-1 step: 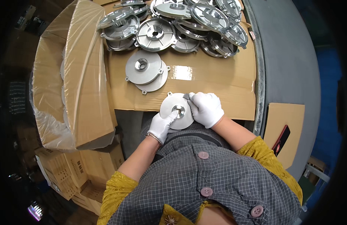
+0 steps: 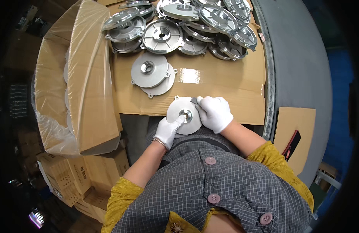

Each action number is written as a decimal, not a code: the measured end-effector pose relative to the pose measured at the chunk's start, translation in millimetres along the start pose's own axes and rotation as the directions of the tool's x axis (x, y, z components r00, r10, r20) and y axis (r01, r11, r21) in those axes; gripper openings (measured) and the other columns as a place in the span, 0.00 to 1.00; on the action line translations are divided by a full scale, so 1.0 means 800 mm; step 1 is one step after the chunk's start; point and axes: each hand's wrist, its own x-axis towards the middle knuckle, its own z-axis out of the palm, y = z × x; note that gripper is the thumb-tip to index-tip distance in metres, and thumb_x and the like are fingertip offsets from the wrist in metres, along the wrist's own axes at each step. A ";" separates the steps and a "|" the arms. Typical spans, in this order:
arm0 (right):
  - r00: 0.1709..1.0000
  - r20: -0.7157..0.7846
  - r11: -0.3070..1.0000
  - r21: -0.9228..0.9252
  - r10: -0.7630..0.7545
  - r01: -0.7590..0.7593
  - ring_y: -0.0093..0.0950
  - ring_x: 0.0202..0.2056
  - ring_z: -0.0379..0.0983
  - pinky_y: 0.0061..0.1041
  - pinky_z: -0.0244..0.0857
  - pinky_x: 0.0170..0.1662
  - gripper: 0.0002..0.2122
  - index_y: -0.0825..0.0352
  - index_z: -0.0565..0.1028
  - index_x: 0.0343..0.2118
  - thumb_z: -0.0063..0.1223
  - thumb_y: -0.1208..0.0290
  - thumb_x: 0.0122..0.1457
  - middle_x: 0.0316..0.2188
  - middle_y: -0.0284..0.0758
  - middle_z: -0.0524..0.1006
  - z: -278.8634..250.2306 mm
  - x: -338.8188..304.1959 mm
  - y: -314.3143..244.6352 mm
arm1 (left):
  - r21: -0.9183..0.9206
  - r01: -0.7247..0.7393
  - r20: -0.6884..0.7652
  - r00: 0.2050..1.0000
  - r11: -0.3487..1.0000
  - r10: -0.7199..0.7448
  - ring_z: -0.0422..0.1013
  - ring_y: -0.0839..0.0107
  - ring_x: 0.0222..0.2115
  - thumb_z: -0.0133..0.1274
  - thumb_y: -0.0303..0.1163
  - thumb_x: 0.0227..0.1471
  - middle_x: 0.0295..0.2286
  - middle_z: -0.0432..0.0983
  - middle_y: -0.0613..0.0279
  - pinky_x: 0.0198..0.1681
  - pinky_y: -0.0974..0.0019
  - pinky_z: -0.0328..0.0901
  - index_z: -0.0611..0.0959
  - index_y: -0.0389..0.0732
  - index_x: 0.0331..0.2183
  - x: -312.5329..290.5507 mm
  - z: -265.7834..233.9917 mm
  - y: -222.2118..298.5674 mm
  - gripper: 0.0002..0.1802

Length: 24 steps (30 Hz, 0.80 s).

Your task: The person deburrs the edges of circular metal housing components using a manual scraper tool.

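Note:
In my lap, at the near edge of the cardboard, I have a round grey metal cover (image 2: 177, 108) with small lugs and a bored hub. My left hand (image 2: 166, 129), in a white glove, grips its lower left, one digit at the hub's hole and the other fingers hidden underneath. My gloved right hand (image 2: 215, 113) is closed at the cover's upper right rim. It pinches a small flat dark grey piece (image 2: 194, 100) against that edge; its exact kind is unclear. Beyond lie two similar covers (image 2: 146, 73), one overlapping the other, hub side up.
A heap of shiny ribbed covers (image 2: 162, 35) fills the far side of the cardboard sheet (image 2: 234, 85). Left stands a plastic-lined carton (image 2: 92, 85), with open boxes (image 2: 98, 171) below. On the grey table (image 2: 300, 66) at right, a red-edged phone-like object (image 2: 291, 145) rests on cardboard.

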 end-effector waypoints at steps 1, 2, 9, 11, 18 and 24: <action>1.000 -0.001 1.000 0.002 -0.007 0.007 0.37 0.20 0.71 0.35 0.63 0.25 0.04 0.63 0.73 0.28 0.51 0.70 0.54 0.17 0.36 0.72 -0.004 -0.005 0.002 | -0.010 -0.042 0.007 0.999 0.999 0.042 0.74 0.69 0.40 0.57 0.35 0.54 0.42 0.75 0.56 0.41 0.68 0.71 0.73 0.30 0.49 0.003 0.000 0.001 0.25; 0.998 0.070 1.000 -0.019 0.004 -0.002 0.37 0.20 0.71 0.35 0.62 0.26 0.04 0.63 0.73 0.29 0.51 0.70 0.54 0.17 0.36 0.72 -0.009 -0.016 0.004 | -0.010 -0.019 -0.022 1.000 1.000 0.019 0.75 0.71 0.37 0.58 0.35 0.53 0.41 0.77 0.57 0.37 0.67 0.73 0.76 0.32 0.48 0.003 0.001 0.004 0.23; 0.998 0.022 0.998 -0.026 -0.063 0.064 0.37 0.20 0.70 0.35 0.61 0.28 0.07 0.62 0.74 0.35 0.51 0.69 0.54 0.18 0.35 0.71 0.002 -0.014 0.001 | -0.038 0.020 0.011 1.000 0.999 -0.019 0.74 0.72 0.39 0.57 0.35 0.53 0.41 0.77 0.57 0.41 0.70 0.69 0.76 0.32 0.48 0.001 0.002 0.006 0.23; 0.989 0.131 0.995 -0.067 -0.064 0.074 0.36 0.21 0.70 0.35 0.61 0.28 0.08 0.62 0.74 0.36 0.50 0.69 0.54 0.19 0.35 0.72 -0.006 -0.012 0.000 | -0.007 -0.002 0.006 1.000 1.000 0.003 0.74 0.72 0.39 0.57 0.35 0.53 0.42 0.76 0.57 0.41 0.70 0.69 0.76 0.32 0.47 0.001 0.001 0.004 0.23; 0.991 0.109 0.994 -0.056 -0.084 0.090 0.36 0.19 0.69 0.34 0.60 0.27 0.07 0.62 0.74 0.34 0.50 0.71 0.51 0.18 0.34 0.71 -0.005 -0.021 0.003 | -0.009 0.004 0.019 1.000 1.000 -0.004 0.76 0.69 0.37 0.56 0.38 0.54 0.41 0.76 0.56 0.35 0.70 0.73 0.74 0.31 0.49 0.000 0.001 0.004 0.26; 0.992 0.121 0.994 -0.095 -0.045 0.057 0.35 0.19 0.70 0.33 0.60 0.26 0.05 0.64 0.74 0.32 0.51 0.71 0.53 0.17 0.34 0.71 -0.017 -0.049 0.003 | 0.010 -0.088 -0.018 0.996 0.996 0.088 0.74 0.72 0.39 0.58 0.35 0.53 0.42 0.76 0.58 0.41 0.69 0.69 0.76 0.31 0.47 0.009 -0.001 -0.006 0.24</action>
